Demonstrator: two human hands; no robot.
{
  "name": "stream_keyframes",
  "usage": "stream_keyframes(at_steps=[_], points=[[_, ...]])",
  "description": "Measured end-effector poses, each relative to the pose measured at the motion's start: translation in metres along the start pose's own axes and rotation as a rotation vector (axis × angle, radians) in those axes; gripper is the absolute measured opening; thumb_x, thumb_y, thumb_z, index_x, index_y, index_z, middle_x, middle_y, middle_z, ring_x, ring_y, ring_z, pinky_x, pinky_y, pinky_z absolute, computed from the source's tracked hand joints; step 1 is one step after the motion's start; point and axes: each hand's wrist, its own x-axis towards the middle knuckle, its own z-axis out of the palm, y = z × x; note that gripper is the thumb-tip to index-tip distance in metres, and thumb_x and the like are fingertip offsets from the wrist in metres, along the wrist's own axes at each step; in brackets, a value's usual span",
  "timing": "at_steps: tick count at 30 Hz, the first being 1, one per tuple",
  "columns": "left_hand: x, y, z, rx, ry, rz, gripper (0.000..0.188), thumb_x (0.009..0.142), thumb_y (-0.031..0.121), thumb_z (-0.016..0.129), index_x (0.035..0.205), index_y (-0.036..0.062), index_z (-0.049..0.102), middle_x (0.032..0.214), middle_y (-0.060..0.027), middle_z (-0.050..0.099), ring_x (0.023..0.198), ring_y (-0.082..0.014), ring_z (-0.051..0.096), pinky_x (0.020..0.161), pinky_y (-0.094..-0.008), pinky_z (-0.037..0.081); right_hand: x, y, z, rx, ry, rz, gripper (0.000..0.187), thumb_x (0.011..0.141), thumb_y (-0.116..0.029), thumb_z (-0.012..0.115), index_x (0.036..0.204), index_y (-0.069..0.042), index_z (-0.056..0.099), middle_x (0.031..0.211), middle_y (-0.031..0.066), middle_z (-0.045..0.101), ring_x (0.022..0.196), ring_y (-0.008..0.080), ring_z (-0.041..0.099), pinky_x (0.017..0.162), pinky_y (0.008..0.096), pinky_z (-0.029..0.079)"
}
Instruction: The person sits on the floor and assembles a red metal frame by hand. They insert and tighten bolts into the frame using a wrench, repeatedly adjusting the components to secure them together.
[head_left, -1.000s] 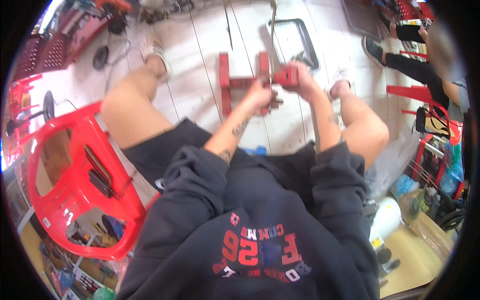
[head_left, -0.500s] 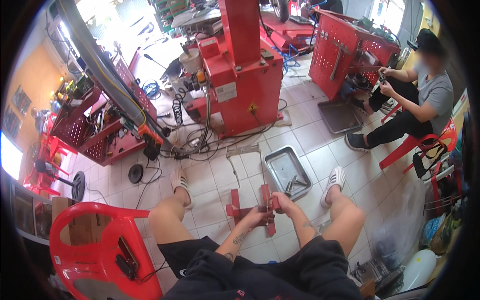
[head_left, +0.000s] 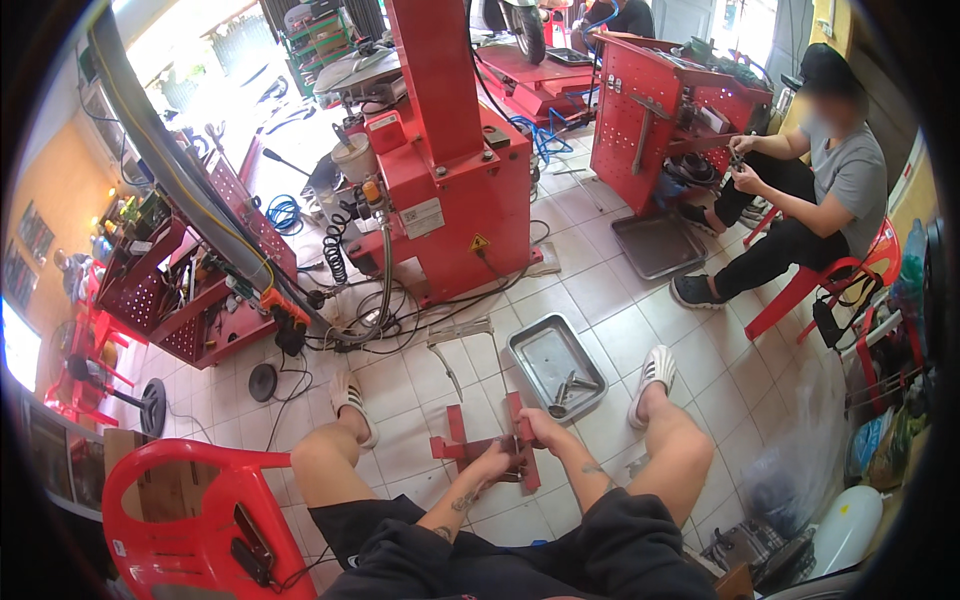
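Between my feet a red metal stand (head_left: 455, 424) with crossed bars rests on the tiled floor. My left hand (head_left: 488, 463) is closed at its middle, over the crossbar, around something dark and too small to name. My right hand (head_left: 540, 430) is just beyond it, its fingers curled in against the stand's right bar; whatever they pinch is hidden. A shallow metal tray (head_left: 527, 352) lies past my right hand. Inside it are several metal parts (head_left: 570, 388), one shaped like a rod with a round end.
A red plastic chair (head_left: 160, 470) with phones on it stands at my left. Ahead rises a red machine column (head_left: 460, 215) with cables at its base. A seated person (head_left: 840, 170) handles a small part at right, near a dark tray (head_left: 640, 255) and red tool cart (head_left: 625, 130).
My view has shifted, so the surroundings sit lower and further left. My right hand has moved closer in to the stand's right bar; my left hand stays at its middle.
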Motion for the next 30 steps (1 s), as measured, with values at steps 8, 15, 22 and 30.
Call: stream_keyframes(at_steps=[8,15,22,30], points=[[0.053,-0.038,0.014,0.464,0.381,0.129,0.029,0.089,0.019,0.052,0.108,0.0000,0.043,0.086,-0.0193,0.064,0.083,-0.0335,0.067,0.066,-0.0435,0.051,-0.003,-0.006,0.009,0.010,-0.011,-0.054,0.023,0.079,-0.027,0.055,0.073,-0.005,0.060,0.066,0.0060,0.056,0.059,0.0190,0.054,0.056,0.0336,0.043],[0.048,-0.065,0.032,0.617,0.621,0.393,0.040,0.095,0.032,0.047,0.118,0.0006,0.038,0.099,-0.0313,0.063,0.092,-0.0487,0.061,0.074,-0.0561,0.046,0.008,0.006,0.005,-0.043,-0.069,-0.054,0.026,0.078,-0.034,0.055,0.088,-0.011,0.061,0.069,0.0031,0.056,0.058,0.0164,0.053,0.053,0.0303,0.039],[0.036,-0.068,0.046,0.623,0.721,0.577,0.041,0.099,0.034,0.039,0.128,0.0051,0.036,0.092,-0.0316,0.063,0.088,-0.0504,0.059,0.073,-0.0584,0.044,-0.004,-0.008,0.006,-0.065,-0.088,-0.036,0.024,0.078,-0.034,0.054,0.088,-0.013,0.060,0.071,0.0001,0.055,0.064,0.0136,0.053,0.056,0.0283,0.039],[0.053,-0.083,0.042,0.463,0.803,0.424,0.039,0.090,0.027,0.050,0.123,0.0055,0.046,0.091,-0.0271,0.065,0.086,-0.0462,0.063,0.075,-0.0525,0.048,0.011,0.007,0.002,0.027,-0.082,-0.053,0.023,0.079,-0.034,0.054,0.087,-0.014,0.060,0.071,-0.0005,0.055,0.062,0.0139,0.053,0.055,0.0281,0.040]])
